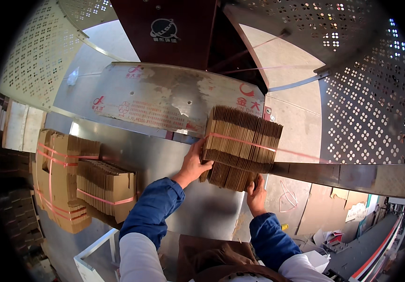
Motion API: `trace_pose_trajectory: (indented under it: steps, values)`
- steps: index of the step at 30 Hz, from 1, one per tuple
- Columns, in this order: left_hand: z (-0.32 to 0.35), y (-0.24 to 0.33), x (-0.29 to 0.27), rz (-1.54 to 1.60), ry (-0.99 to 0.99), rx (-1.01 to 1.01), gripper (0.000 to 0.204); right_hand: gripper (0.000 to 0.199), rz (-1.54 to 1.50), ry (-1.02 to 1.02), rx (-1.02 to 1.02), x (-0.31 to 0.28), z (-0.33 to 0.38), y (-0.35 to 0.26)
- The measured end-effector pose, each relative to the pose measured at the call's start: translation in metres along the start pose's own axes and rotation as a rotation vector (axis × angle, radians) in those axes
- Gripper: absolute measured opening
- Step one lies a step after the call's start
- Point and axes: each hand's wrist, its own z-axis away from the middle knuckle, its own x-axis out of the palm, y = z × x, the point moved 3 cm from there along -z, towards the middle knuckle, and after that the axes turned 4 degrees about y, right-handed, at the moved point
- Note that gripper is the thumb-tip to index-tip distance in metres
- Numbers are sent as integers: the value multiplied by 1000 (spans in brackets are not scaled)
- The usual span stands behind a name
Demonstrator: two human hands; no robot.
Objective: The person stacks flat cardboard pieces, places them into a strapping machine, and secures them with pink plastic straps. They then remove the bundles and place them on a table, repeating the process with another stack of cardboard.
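A bundle of flattened brown cardboard boxes (242,138) stands on edge across the metal tabletop, with a pink strap (242,142) around its middle. The strap runs on past its right side as a loose pink line. My left hand (194,163) grips the bundle's left side, thumb toward me and fingers along the edge. At the near right corner, my right hand (257,195) has its fingers bent against the cardboard; its fingertips are partly hidden. Both hands hold the same bundle.
Strapped cardboard bundles (106,188) stand at the left of the metal tabletop (183,207). Ahead is a worn metal plate (160,94) before a dark red machine housing (169,30). Perforated guards (369,108) curve around both sides. A metal rail (324,177) extends rightward.
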Motion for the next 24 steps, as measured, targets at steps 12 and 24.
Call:
trace_pose_trajectory:
  steps: [12,24]
  values:
    - [0,2,5,17,-33,-77,83,48,-2,-54,137,2,1,2]
    - [-1,-8,10,42,-39,-51,81,51,19,43,18,6,0,2]
